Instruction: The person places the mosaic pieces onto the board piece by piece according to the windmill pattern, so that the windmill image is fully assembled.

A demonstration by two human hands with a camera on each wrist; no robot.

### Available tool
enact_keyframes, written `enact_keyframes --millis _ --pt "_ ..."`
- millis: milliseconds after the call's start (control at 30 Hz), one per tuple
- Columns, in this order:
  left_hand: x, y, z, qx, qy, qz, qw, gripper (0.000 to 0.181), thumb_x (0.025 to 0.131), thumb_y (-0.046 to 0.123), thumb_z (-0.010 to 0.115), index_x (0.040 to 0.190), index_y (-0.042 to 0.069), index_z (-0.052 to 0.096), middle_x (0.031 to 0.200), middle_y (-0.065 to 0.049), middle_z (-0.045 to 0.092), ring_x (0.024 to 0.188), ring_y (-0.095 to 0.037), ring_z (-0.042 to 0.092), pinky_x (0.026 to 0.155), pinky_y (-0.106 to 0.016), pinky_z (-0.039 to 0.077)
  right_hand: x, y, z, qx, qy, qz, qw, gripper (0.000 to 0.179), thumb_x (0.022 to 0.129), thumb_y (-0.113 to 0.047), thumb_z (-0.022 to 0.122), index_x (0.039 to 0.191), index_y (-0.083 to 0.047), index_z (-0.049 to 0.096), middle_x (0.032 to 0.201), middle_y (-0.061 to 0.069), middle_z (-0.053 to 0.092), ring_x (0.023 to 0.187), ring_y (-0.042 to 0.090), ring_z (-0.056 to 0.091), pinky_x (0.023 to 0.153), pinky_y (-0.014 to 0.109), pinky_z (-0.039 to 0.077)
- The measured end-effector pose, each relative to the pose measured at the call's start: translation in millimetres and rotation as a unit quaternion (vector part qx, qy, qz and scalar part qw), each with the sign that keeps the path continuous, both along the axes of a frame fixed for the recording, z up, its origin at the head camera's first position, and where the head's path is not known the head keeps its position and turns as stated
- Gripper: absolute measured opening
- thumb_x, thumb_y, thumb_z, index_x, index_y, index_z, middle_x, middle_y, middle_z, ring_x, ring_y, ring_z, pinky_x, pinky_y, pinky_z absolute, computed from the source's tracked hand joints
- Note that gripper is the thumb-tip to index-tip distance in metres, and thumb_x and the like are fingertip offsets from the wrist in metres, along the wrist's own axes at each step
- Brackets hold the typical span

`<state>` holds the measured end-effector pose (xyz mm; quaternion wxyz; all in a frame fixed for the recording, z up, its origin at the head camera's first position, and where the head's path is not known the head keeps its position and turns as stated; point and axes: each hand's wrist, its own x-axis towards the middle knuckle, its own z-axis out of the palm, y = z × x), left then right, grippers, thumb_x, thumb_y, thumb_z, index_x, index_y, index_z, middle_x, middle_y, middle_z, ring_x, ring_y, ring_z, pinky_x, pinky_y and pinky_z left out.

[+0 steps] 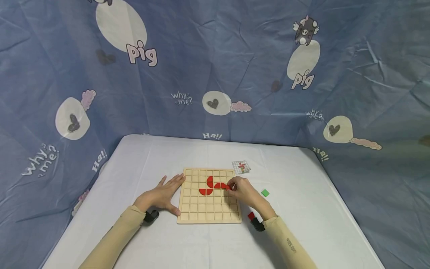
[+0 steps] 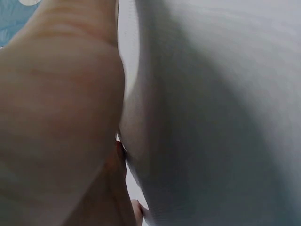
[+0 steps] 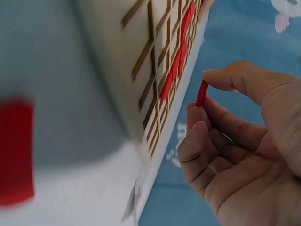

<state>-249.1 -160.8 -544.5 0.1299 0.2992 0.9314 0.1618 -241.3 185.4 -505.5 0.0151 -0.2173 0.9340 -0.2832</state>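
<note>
Red tile [image 3: 202,92] pinched by right hand [image 1: 244,191] over right side of gridded board [image 1: 208,221].
Likely light, stiff, slick-faced; best gripped by opposite edges. Board's left edge touched by spread left hand [image 1: 161,196].

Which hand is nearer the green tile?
Right. The right hand is just left of the green tile, pinching a red piece; the left hand touches the board's left edge, across the board from the tile.
</note>
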Motion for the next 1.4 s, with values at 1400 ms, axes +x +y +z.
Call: enact_keyframes --millis 1400 --pt "0.0 -0.1 3.6 -0.014 0.0 -0.003 0.9999 0.141 0.054 0.077 0.072 0.155 0.003 0.006 0.163 -0.016 0.003 0.15 -0.034 0.005 0.117 -0.065 -0.001 -6.4 -42 -13.3 0.034 -0.02 0.049 0.998 0.02 0.085 -0.008 0.072 0.103 0.0 0.068 0.094 0.006 0.066 0.085 0.014 0.063 0.072 0.021 0.055"
